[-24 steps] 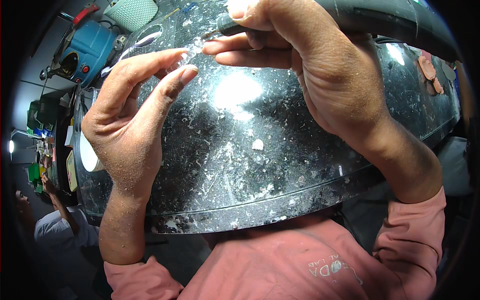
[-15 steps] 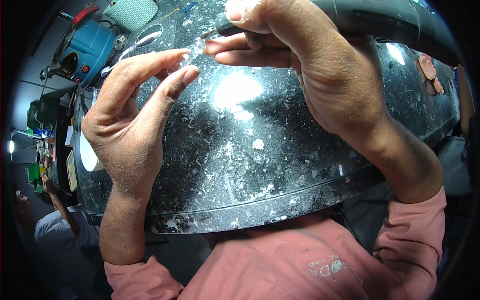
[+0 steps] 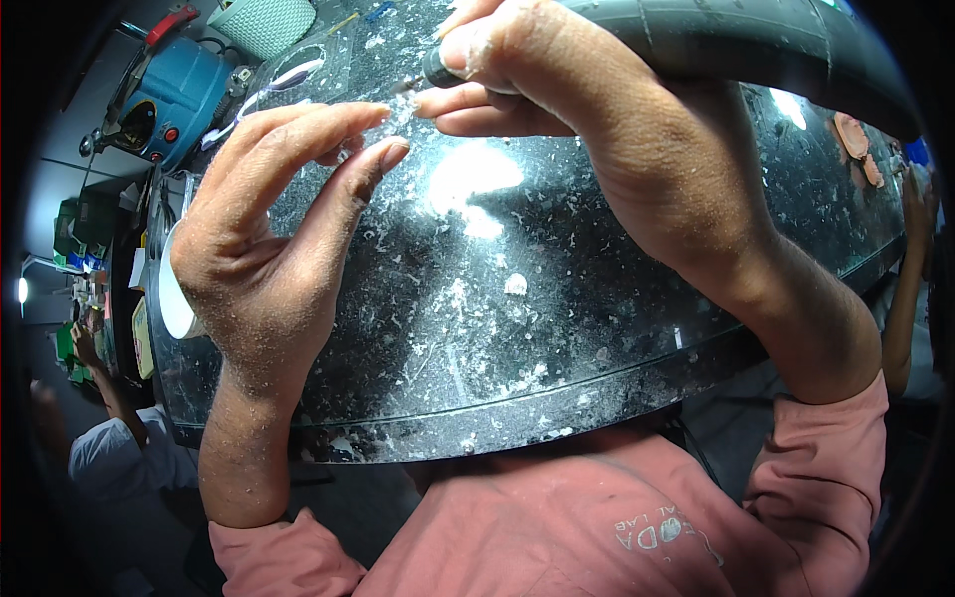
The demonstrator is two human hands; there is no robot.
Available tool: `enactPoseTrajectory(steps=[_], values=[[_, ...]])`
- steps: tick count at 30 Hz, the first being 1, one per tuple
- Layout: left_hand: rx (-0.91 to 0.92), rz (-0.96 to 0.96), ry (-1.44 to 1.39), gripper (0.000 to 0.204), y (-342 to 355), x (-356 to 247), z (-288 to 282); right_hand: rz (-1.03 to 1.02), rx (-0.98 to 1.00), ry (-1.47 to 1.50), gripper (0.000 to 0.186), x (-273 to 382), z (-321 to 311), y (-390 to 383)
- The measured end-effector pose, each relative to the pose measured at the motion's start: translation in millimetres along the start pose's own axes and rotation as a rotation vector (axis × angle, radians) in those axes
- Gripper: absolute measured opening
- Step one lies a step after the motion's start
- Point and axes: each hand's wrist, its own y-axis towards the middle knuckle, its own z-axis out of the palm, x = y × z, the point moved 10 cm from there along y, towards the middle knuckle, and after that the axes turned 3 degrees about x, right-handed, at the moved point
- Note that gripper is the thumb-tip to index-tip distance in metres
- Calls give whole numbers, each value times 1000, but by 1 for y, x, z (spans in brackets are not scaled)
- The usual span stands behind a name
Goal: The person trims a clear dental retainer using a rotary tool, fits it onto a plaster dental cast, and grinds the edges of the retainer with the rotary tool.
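My left hand (image 3: 254,239) pinches a small clear, see-through piece (image 3: 401,107) between thumb and fingers; its exact shape is partly hidden. In my right hand (image 3: 676,179) is a dark rotary handpiece (image 3: 438,72), gripped behind its nose by the thumb and fingers. A thin bur (image 3: 406,86) sticks out of the nose, right beside the clear piece; whether it touches cannot be made out. Two right fingers stretch out below the tool, their tips close to the piece. White dust clings to both hands.
The black workbench (image 3: 557,328) is strewn with white dust and chips. A thick dark tube (image 3: 736,40) crosses the upper right. At left stand a blue machine (image 3: 184,95), a woven basket (image 3: 264,28) and a white round container (image 3: 179,298). Pink pieces (image 3: 856,144) lie far right. Other people's arms (image 3: 905,289) show at both sides.
My left hand has shifted slightly right and turned a little, with the clear piece. The handpiece nose has tipped slightly in my right hand. Another person's arm has come in at the right edge.
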Motion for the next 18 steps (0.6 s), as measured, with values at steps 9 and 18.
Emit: enactPoseTrajectory(steps=[9, 18], values=[[19, -14, 22, 23, 0, -8, 5, -21, 74, 104, 30, 1, 6, -5], [32, -9, 19, 22, -1, -8, 6, -38, 152, 211, 29, -1, 11, -6]])
